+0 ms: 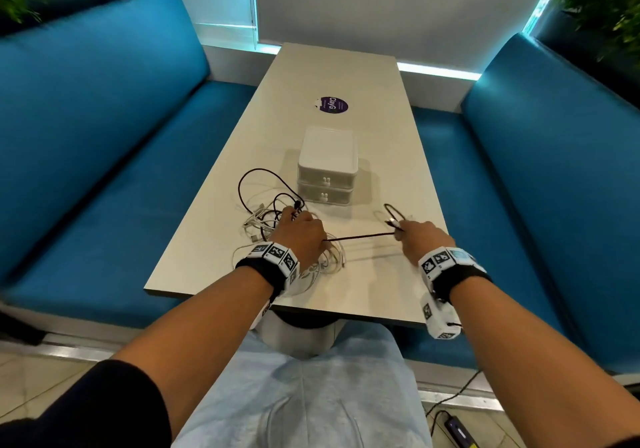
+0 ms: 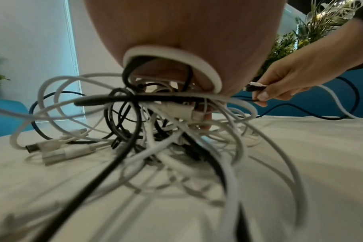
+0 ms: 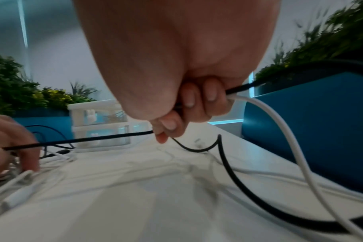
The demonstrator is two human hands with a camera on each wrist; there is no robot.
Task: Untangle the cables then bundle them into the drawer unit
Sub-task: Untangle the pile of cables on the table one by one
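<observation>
A tangle of black and white cables point(image 1: 273, 226) point(image 2: 155, 139) lies on the near left of the pale table point(image 1: 346, 67). My left hand point(image 1: 301, 233) sits on top of it with fingers curled into the pile, gripping cables. A black cable point(image 1: 360, 237) point(image 3: 77, 140) runs taut from that hand to my right hand point(image 1: 420, 238) point(image 3: 182, 104), which grips it together with a white cable point(image 3: 280, 124) and their plugs point(image 2: 256, 86). The white two-drawer unit point(image 1: 327, 167) point(image 3: 100, 121) stands behind the pile, both drawers closed.
A round purple sticker point(image 1: 333, 105) lies farther up the table. Blue benches point(image 1: 104, 136) point(image 1: 554, 157) flank both long sides. Plants stand behind the benches. A cable and a small device point(image 1: 459, 432) lie on the floor at the lower right.
</observation>
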